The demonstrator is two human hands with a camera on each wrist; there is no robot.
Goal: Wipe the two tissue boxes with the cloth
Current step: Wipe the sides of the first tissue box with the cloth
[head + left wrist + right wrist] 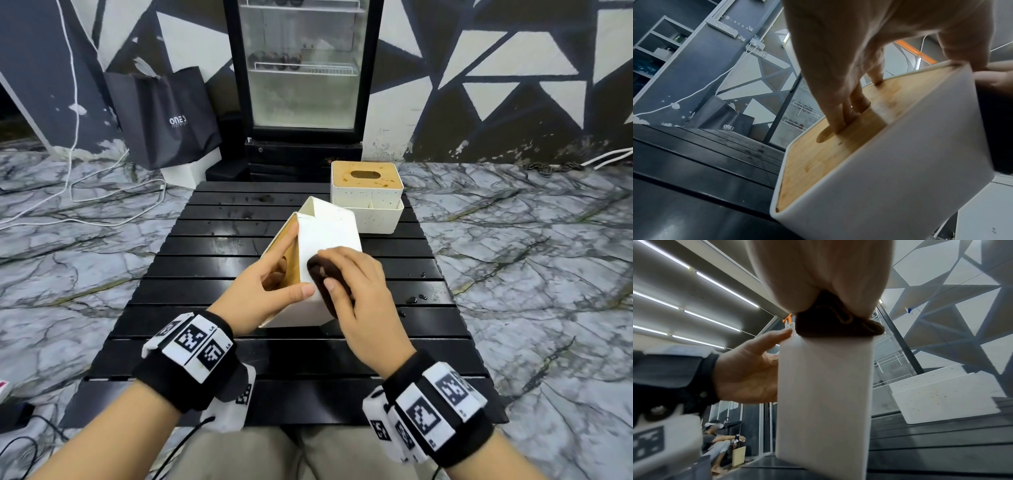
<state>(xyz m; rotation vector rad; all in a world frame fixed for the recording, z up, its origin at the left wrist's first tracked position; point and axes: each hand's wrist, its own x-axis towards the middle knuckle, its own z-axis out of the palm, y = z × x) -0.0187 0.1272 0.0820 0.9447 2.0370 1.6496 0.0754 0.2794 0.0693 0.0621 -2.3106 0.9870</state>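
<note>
A white tissue box (329, 233) with a wooden lid (838, 146) stands tipped on its side in the middle of the black slatted table (212, 246). My left hand (270, 284) holds it, with fingers hooked into the lid's oval slot (846, 123) and the thumb on the near edge. My right hand (359, 294) presses a dark brown cloth (322, 277) against the box's white side (824, 402). The cloth (838, 324) shows bunched under the palm in the right wrist view. A second speckled white tissue box (366, 195) stands upright at the table's far right.
A glass-door fridge (301, 68) stands behind the table, with a black paper bag (164, 116) to its left. White cables (113, 192) run over the marble floor. Water drops (414, 298) lie on the table's right side. Seated people (719, 443) are at a distance.
</note>
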